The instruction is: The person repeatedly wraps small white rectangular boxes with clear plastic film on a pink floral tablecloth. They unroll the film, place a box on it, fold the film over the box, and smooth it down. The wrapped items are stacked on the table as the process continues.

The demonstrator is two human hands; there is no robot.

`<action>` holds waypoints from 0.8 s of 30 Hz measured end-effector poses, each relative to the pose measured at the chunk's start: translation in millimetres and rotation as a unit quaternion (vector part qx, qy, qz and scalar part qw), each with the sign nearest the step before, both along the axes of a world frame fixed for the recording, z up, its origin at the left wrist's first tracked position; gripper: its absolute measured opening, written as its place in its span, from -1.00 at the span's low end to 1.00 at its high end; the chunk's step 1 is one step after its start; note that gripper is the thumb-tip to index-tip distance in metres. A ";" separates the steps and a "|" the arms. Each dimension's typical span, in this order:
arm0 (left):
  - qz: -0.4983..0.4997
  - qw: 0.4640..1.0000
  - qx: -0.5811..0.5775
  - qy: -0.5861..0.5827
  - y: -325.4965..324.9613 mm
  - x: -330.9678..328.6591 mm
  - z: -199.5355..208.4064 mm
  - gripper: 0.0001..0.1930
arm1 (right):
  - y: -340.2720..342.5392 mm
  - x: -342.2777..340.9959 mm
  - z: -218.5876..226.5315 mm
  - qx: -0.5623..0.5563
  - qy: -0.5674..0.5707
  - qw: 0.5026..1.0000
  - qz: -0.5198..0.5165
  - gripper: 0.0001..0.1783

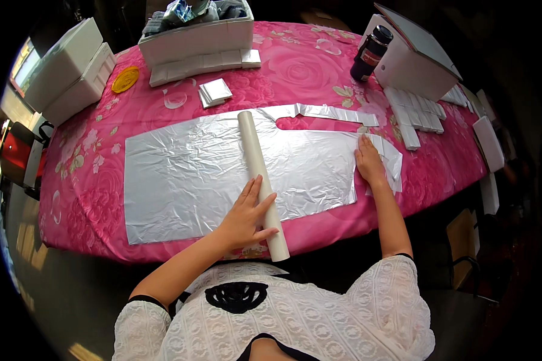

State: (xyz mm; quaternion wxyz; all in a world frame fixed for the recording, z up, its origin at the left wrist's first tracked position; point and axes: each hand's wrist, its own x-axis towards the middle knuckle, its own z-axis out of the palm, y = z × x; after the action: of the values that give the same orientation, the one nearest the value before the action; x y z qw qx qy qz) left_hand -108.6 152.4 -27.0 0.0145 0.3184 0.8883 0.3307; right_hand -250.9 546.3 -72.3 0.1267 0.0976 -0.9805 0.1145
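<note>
A thin, wrinkled silvery plastic sheet (180, 174) lies spread on the table, with a narrow strip (337, 113) beside a long gap at its far right. Across the sheet's middle rests a long off-white tube (257, 156), its near end past the table's front edge. My left hand (244, 210) lies over the lower part of the tube, fingers spread. Flat on the sheet's right end, my right hand (370, 161) has its fingers stretched out, next to a loose, folded-over portion (390, 159) of the same material.
Pink floral cloth (304, 66) covers the table. White foam boxes (199, 42) stand at the back, left and right. Stacks of folded silvery packets (417, 111) lie near them, one small pile (215, 92) beyond the sheet. A dark flask (371, 54) and a yellow lid (125, 79) stand farther off.
</note>
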 end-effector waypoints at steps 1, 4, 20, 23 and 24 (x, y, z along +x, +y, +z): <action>0.005 1.000 0.006 0.008 5.5 -0.3 -1.6 -0.25 | 26.1 -3.2 -4.8 0.029 0.006 0.999 -0.043 -0.49; 0.010 1.000 -0.006 0.025 21.8 -3.2 -5.3 -0.29 | 67.9 -2.2 -4.7 0.018 -0.021 0.988 -0.153 -0.53; 0.079 0.935 0.304 -0.164 30.0 -7.9 2.9 -0.45 | -156.4 75.1 93.1 -0.410 -0.141 0.900 0.037 -0.82; 0.114 0.705 0.500 -0.490 28.3 -22.2 12.5 -0.61 | -210.5 115.2 97.6 -0.481 -0.259 0.812 0.208 -0.73; 0.133 0.704 0.471 -0.514 18.0 -25.6 19.7 -0.65 | -222.6 126.1 117.1 -0.383 -0.286 0.842 0.249 -0.67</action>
State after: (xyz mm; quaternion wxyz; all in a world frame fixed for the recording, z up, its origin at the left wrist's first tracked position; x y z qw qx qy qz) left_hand -134.2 170.4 -7.3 0.2731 -0.0571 0.5042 0.8173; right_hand -124.8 323.6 44.8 -0.1646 0.2455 -0.7938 0.5315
